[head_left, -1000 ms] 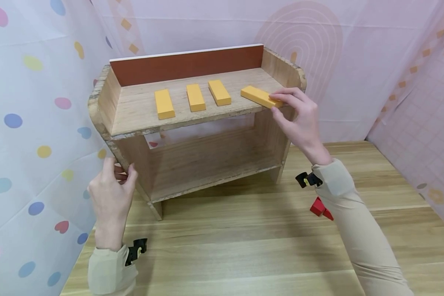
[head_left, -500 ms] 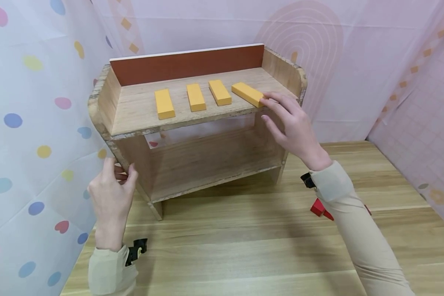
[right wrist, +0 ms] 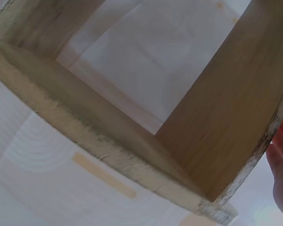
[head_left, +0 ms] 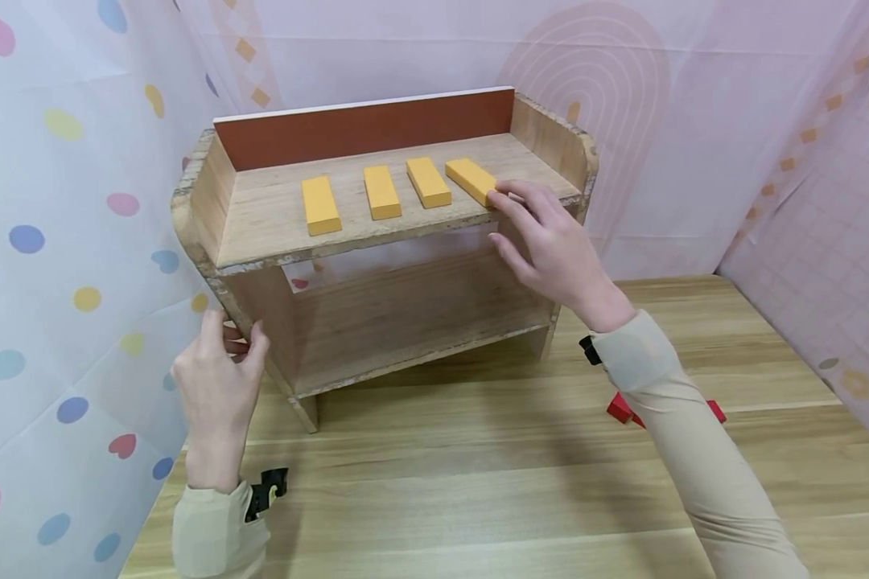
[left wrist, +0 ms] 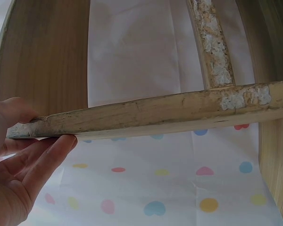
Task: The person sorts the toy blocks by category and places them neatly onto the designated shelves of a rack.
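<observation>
Four-sided contact is absent at my right hand [head_left: 550, 249]: only its fingertips touch the near right end of a slanted yellow block [head_left: 467, 178], while the thumb hangs apart below. This block lies on the top board of a small wooden shelf [head_left: 405, 314], right of several yellow blocks in a spaced row. My left hand [head_left: 220, 382] grips the shelf's left side panel [head_left: 235, 301] between thumb and fingers, also visible in the left wrist view. In the right wrist view, the hand [right wrist: 282, 169] is partly cut off at the right edge beside the top board.
A reddish-brown back board [head_left: 369, 129] edges the shelf top, with raised sides at both ends. Red blocks [head_left: 619, 408] lie on the wooden table [head_left: 434, 482], partly covered by the right sleeve. Patterned cloth [head_left: 58, 241] hangs around the left and back.
My right hand has moved left, and the slanted yellow block has slid left toward the row, turning somewhat. The thumb has come away from the block. My left hand stays put.
</observation>
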Motion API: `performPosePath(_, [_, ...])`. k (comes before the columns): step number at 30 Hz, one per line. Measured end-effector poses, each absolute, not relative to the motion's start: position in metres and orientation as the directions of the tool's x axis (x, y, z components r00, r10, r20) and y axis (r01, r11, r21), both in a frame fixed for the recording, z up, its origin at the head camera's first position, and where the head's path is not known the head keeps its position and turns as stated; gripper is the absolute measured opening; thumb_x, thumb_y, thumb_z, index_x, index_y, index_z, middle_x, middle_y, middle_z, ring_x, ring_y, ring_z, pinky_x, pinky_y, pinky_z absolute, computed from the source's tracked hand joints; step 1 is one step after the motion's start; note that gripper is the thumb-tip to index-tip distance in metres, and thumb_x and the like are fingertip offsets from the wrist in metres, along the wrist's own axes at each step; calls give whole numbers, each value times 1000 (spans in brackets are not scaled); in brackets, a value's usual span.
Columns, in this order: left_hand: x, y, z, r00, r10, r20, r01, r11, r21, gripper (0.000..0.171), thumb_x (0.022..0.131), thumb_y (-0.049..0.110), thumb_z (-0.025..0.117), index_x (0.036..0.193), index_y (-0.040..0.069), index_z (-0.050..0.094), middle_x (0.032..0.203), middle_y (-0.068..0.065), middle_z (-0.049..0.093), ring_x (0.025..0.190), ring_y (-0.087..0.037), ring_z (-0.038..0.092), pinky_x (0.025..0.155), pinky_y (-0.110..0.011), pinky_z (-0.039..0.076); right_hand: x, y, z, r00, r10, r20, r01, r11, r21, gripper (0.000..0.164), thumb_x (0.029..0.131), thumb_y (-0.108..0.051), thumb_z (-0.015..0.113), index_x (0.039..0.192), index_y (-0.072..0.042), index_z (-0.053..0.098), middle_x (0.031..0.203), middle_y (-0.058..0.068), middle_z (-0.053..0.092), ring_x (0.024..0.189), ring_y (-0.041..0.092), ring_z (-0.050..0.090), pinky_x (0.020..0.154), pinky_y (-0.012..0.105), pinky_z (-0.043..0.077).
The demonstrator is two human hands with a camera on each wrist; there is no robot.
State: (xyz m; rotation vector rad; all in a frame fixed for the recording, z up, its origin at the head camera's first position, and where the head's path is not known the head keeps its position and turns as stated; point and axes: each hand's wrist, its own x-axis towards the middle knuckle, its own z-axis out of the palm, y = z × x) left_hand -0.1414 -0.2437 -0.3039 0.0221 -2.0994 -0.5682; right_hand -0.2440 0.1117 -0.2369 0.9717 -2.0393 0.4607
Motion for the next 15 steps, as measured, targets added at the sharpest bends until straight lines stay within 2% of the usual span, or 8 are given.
performPosePath(11, [-141,-244,-304,-569,-232,789,190,897,400,17,85,10,61,87,-6,55,68,-23,67,57,-36,65,59,-9,29,-245,98,-233,-452,-479,753,-730,683,-3,44,94,-22,55,133,-1,52,134,16,50,121,31,47,102,40,41])
performPosePath(15, [-141,-244,-304,-573,-233,786,189,896,403,17,86,10,61,88,-6,55,68,-24,67,57,-36,66,60,-6,28,-244,95,-233,-484,-472,737,-710,704,-15,46,96,-24,53,135,-2,50,136,16,49,123,31,46,102,40,41])
